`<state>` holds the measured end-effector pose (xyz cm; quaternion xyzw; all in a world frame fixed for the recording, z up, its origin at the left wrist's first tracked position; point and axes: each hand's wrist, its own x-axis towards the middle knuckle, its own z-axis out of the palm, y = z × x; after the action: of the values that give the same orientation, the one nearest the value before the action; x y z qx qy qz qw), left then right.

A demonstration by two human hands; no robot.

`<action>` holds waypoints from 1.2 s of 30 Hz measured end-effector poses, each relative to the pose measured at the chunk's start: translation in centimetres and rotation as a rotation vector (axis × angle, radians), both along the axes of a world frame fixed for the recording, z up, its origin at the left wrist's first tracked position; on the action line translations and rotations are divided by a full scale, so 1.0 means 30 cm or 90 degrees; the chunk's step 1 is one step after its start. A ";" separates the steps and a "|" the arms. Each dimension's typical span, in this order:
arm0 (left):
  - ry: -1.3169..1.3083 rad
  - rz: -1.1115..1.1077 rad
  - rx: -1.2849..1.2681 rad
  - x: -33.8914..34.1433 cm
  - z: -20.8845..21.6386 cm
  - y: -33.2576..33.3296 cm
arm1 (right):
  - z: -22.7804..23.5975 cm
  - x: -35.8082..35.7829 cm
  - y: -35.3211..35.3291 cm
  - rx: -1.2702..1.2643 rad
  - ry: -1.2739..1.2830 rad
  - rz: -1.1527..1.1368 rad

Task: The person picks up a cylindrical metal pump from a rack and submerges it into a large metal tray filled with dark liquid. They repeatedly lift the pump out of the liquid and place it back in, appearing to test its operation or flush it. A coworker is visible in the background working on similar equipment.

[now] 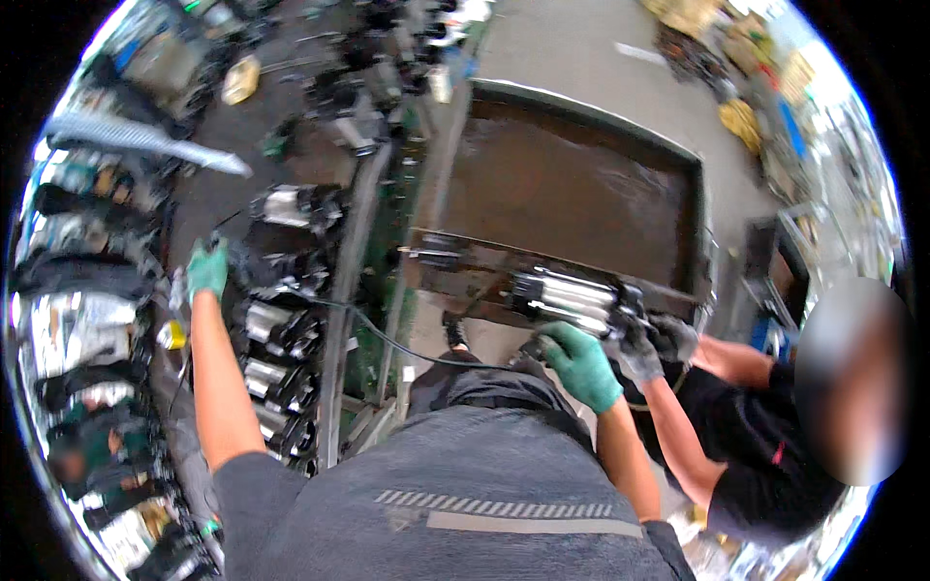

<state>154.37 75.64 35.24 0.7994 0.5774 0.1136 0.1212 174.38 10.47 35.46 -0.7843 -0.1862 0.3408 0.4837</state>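
Observation:
My left hand [207,271], in a green glove, reaches out over the bench at the left. Its fingers are closed round something small and dark that I cannot make out. My right hand [584,370], also gloved in green, is closed on a dark object partly hidden by the glove. A dark cord [407,347] runs from the bench across my lap toward this hand. Just beyond it lies a silver and black cylindrical machine unit [570,298], at the near edge of a shallow tray. A co-worker's grey-gloved hands [641,349] are at the unit's right end.
Several similar silver and black units [274,327] line the bench at the left. A brown-bottomed metal tray [572,184] lies ahead, with a smaller dark part [433,249] at its near left corner. The co-worker [775,436] is close on my right. A metal rail [354,261] edges the bench.

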 end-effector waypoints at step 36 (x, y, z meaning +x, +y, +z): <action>-0.239 -0.451 -0.456 0.557 -0.343 -1.594 | -0.447 0.269 -0.202 -0.593 -1.087 0.553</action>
<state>171.07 27.83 24.94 0.8200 0.2436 0.0027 0.5180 182.44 4.42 22.04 -0.7377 -0.5788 -0.1411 -0.3177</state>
